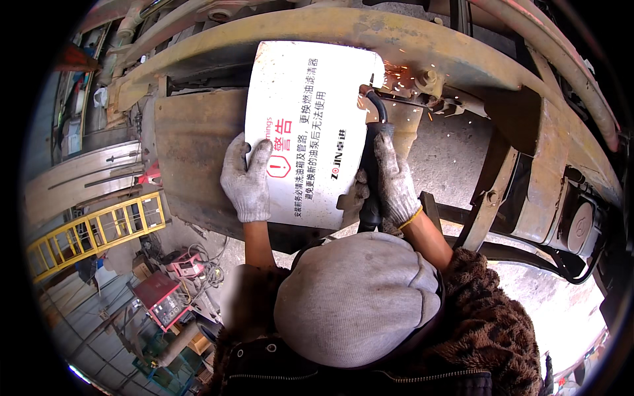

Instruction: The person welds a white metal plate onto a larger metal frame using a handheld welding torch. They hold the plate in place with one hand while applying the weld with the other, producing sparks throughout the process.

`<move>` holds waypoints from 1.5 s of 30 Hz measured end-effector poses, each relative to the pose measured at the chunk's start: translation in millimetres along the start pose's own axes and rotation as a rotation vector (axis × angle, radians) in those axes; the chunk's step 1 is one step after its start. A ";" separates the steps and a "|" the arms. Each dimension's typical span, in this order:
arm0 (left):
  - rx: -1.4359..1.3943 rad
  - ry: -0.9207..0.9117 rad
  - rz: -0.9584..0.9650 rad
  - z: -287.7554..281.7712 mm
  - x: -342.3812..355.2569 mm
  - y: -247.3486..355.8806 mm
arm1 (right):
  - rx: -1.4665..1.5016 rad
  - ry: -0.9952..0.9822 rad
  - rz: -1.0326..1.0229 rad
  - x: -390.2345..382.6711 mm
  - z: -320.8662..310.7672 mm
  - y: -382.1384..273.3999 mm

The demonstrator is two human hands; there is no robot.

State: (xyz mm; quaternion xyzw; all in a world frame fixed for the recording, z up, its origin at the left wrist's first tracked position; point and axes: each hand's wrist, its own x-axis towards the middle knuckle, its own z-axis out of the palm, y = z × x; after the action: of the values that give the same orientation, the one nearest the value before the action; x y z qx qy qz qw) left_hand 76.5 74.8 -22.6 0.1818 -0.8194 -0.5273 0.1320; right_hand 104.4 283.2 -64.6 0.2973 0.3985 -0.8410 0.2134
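My left hand (247, 178), in a pale knit work glove, grips the left edge of a large white sheet (333, 79) with red and black print. The sheet stands over a rusty metal plate. My right hand (395, 178), gloved the same way with a yellow cuff, is wrapped round the black handle of a welding gun (380, 122) at the sheet's right edge. The gun's bent neck reaches up to the sheet's upper right corner. Orange sparks (396, 74) fly there, beside a bolt (428, 80) on the curved rusty beam (317, 26).
Rusty frame members (505, 191) and a round-ended part (581, 228) stand at the right. At the left are a yellow ladder (96, 228), a red machine (162, 297) and tangled cables (208, 267). A grey knit cap (356, 300) covers the lower middle.
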 end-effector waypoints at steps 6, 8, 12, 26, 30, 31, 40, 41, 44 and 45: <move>-0.004 -0.005 0.007 0.7 0.4 -5.9 | 0.033 -0.020 0.025 1.5 -4.9 3.1; -0.067 0.021 0.002 -2.7 0.8 -9.0 | 0.073 -0.100 0.067 1.3 -14.2 6.4; -0.047 0.183 -0.003 -28.2 5.3 -15.7 | 0.134 -0.085 0.114 -12.6 -26.2 12.8; -0.632 0.384 -0.326 -97.3 -18.2 -57.0 | -0.063 -0.333 0.011 -37.1 -11.7 8.8; -0.542 0.392 -0.312 -74.7 -48.2 -40.4 | -0.043 -0.247 -0.015 -34.9 -15.4 -7.0; -0.512 0.440 -0.289 -87.7 -58.7 -26.8 | 0.012 -0.236 -0.005 -40.6 3.4 -11.2; -0.754 0.547 -0.446 -174.7 -77.9 -60.8 | -0.250 0.079 -0.332 -108.6 67.5 -24.1; -0.729 0.532 -0.437 -188.9 -80.8 -72.8 | -0.264 0.080 -0.350 -116.6 82.2 -22.2; -0.691 0.462 -0.419 -213.6 -84.2 -84.4 | -0.361 0.144 -0.323 -135.0 112.8 -18.6; -0.690 0.439 -0.444 -216.4 -85.3 -84.8 | -0.407 0.164 -0.306 -139.5 121.0 -21.6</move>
State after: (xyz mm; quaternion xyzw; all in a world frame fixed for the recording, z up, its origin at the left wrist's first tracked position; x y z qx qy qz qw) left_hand 255.0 -96.6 -13.5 0.4057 -0.4900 -0.7336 0.2391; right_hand 153.7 216.5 101.7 0.2517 0.6155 -0.7393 0.1063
